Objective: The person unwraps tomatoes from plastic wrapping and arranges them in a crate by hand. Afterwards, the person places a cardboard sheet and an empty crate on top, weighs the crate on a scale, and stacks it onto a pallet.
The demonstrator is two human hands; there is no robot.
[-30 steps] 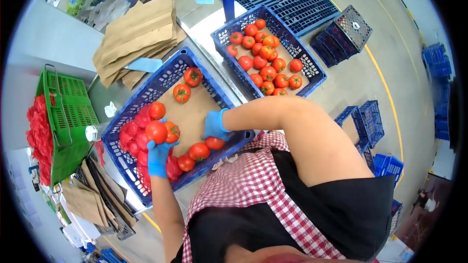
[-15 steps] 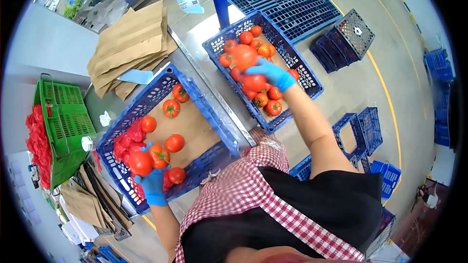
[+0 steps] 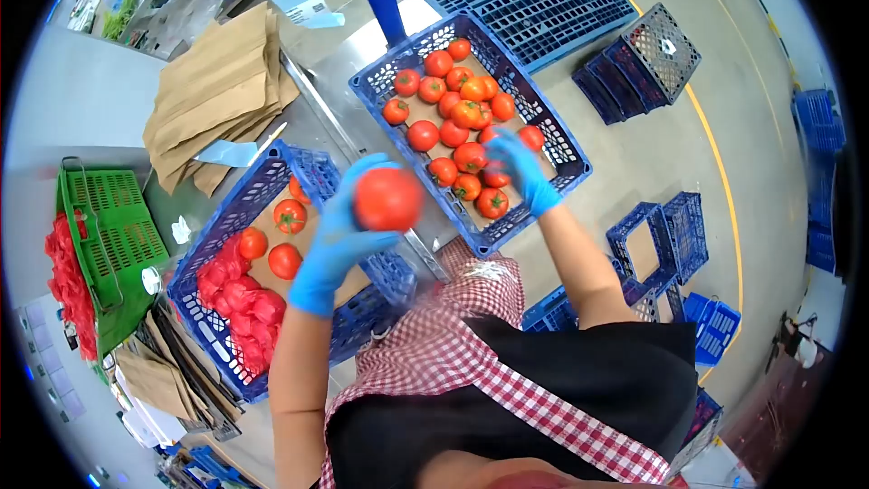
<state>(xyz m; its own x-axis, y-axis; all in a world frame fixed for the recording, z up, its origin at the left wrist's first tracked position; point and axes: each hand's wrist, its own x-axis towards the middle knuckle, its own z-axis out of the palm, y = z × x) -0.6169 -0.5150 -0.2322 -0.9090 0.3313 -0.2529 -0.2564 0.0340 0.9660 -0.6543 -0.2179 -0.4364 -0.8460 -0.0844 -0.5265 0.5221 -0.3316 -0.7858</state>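
Across the metal worktable (image 3: 328, 68), two blue perforated crates stand side by side, the right crate (image 3: 548, 113) set slightly farther off than the left crate (image 3: 243, 197). I judge the step in hand to be the placing of tomatoes by hand in the right crate. One large red tomato (image 3: 387, 199), blurred, is held aloft, seen against the gap between the crates.

In my judgement, the next move calls for clearance over the crate rim, a gentle lowering and a vacant spot on the brown liner (image 3: 419, 110), as the fruit there lies close together.

Left hand (image 3: 348, 226): blue-gloved, spread wide enough to cup the large red tomato, thumb along the near side, fingers curved round the left. Grasp appears secure.

Right hand (image 3: 518, 163): blue-gloved, low over the near right part of the right crate, fingers bent, over or against a dark red tomato (image 3: 495, 177). Owing to blur, I cannot tell whether it grips that fruit or merely rests there.

Contents: the right crate bears many loose tomatoes (image 3: 423, 136). The left crate holds a few tomatoes (image 3: 284, 261) beside crumpled red wrapping (image 3: 240, 299).
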